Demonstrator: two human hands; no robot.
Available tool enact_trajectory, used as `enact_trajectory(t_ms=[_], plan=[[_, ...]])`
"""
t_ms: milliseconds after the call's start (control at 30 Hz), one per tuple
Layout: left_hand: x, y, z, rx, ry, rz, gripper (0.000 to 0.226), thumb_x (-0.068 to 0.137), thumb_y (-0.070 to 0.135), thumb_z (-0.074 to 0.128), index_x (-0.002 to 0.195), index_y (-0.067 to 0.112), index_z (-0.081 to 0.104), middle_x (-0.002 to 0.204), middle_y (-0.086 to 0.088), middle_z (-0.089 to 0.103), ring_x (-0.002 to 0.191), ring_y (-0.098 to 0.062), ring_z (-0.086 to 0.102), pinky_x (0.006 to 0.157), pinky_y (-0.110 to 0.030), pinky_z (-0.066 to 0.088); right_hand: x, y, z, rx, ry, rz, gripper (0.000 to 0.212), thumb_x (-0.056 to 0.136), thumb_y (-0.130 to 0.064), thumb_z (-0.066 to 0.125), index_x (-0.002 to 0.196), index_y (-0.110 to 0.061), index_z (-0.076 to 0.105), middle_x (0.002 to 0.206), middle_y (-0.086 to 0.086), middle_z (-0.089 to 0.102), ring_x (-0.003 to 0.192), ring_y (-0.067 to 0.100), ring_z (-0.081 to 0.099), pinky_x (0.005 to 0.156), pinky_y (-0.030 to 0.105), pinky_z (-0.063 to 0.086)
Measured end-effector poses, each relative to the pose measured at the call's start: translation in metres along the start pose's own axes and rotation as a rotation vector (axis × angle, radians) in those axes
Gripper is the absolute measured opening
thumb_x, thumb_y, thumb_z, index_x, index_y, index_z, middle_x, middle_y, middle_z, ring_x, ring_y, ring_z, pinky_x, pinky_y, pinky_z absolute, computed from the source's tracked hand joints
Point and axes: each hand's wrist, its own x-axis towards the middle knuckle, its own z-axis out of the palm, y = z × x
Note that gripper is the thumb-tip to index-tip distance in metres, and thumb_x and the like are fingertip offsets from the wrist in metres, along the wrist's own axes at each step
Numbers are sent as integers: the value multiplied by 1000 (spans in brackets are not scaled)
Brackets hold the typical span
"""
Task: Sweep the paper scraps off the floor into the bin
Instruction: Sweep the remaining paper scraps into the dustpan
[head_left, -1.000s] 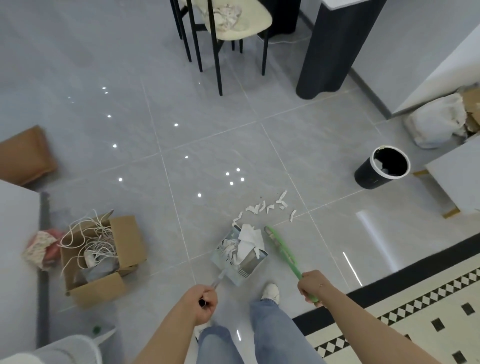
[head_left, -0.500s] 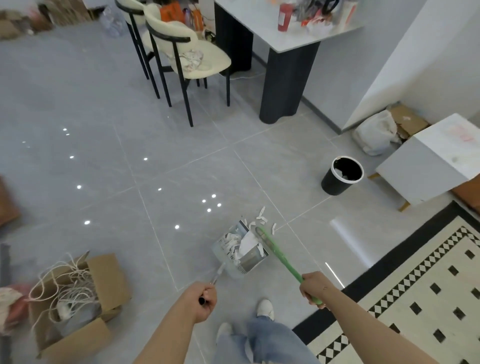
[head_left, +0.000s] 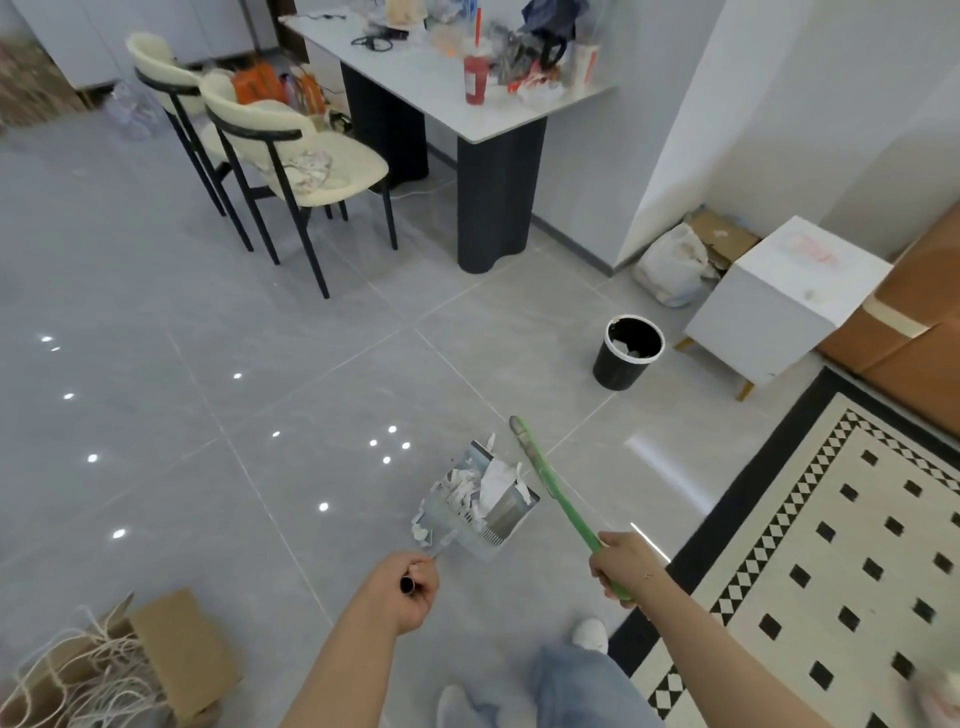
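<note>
With scraps now gathered in the dustpan gripped by the left hand, right hand clutching the broom, the view has lifted toward the bin, so emptying comes next.

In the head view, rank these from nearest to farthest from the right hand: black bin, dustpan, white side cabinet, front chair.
From the right hand:
1. dustpan, just to its left, full of scraps
2. black bin, ahead on the floor
3. white side cabinet, ahead and right, past the bin
4. front chair, far ahead to the left
</note>
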Motion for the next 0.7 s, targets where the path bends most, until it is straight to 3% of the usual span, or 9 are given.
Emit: enact_trajectory(t_ms=[133, 267, 467, 633, 700], plan=[[4, 3, 34, 37, -3, 27, 38, 95, -4, 24, 59, 2, 36, 32, 0, 28, 18, -6, 29, 24, -6, 25, 11, 5, -22, 77, 4, 23, 42, 81, 2, 48, 121, -2, 58, 60, 7, 47, 42, 15, 43, 43, 19, 32], [10, -1, 85, 70, -5, 51, 38, 94, -6, 26, 59, -1, 40, 32, -1, 30, 18, -6, 29, 25, -6, 26, 34, 8, -62, 153, -30, 45, 20, 79, 5, 48, 94, -1, 60, 56, 7, 43, 38, 15, 40, 38, 16, 30], [33, -18, 178, 27, 1, 83, 35, 94, -7, 31, 60, -1, 40, 33, 0, 28, 20, -6, 30, 27, -6, 29, 86, 19, -133, 238, -55, 90, 22, 79, 7, 48, 94, -1, 62, 53, 8, 42, 39, 16, 39, 41, 18, 29], [50, -38, 280, -8, -11, 165, 61, 93, -8, 22, 37, -8, 45, 29, -4, 38, 18, -5, 30, 24, -7, 27, 141, 22, -218, 200, -101, 97, 31, 81, 5, 49, 109, 1, 63, 54, 7, 44, 39, 16, 42, 40, 18, 31], [57, -46, 312, -53, 3, 167, 46, 94, -7, 25, 54, -6, 46, 30, -5, 40, 18, -6, 31, 25, -7, 28, 157, 19, -253, 183, -122, 91, 21, 81, 5, 49, 96, -1, 62, 54, 7, 45, 38, 15, 42, 40, 18, 31]])
